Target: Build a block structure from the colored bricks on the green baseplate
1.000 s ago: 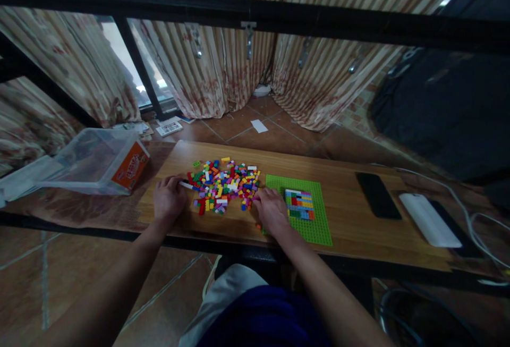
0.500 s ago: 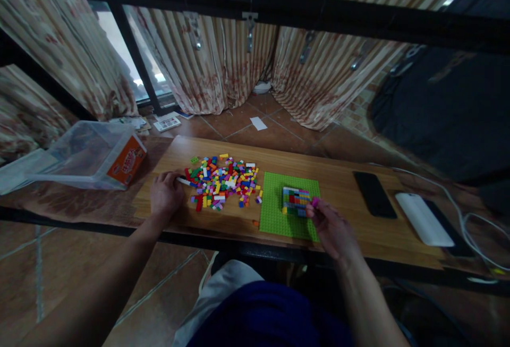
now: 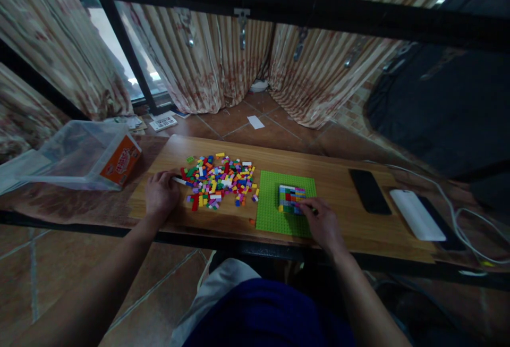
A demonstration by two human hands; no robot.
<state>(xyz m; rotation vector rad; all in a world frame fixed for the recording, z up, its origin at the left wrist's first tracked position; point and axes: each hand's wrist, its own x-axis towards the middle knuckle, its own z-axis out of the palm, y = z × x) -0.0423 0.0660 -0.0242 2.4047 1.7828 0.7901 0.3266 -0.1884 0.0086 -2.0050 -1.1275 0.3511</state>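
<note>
My right hand (image 3: 325, 226) is closed in a pinch at the right side of a low block of multicoloured toy bricks (image 3: 287, 198). A small magenta brick is at its fingertips, now mostly hidden by them. The brick block sits on a green studded baseplate (image 3: 268, 217). My left hand (image 3: 161, 197) rests on the table with curled fingers, at the left edge of a loose pile of bricks (image 3: 221, 182). By its fingertips lie a white brick (image 3: 180, 180) and something dark; what the fingers hold, if anything, is hidden.
A clear plastic box (image 3: 79, 158) with an orange label stands at the left. On the right lie a black phone (image 3: 370, 192), a white slab-shaped device (image 3: 416, 215) and a white cable (image 3: 455, 225). One orange brick (image 3: 252, 221) lies beside the baseplate's left edge.
My right hand has lowered the magenta brick from above onto the right part of the brick block. My left hand stays by the pile. The whole view has shifted slightly.
</note>
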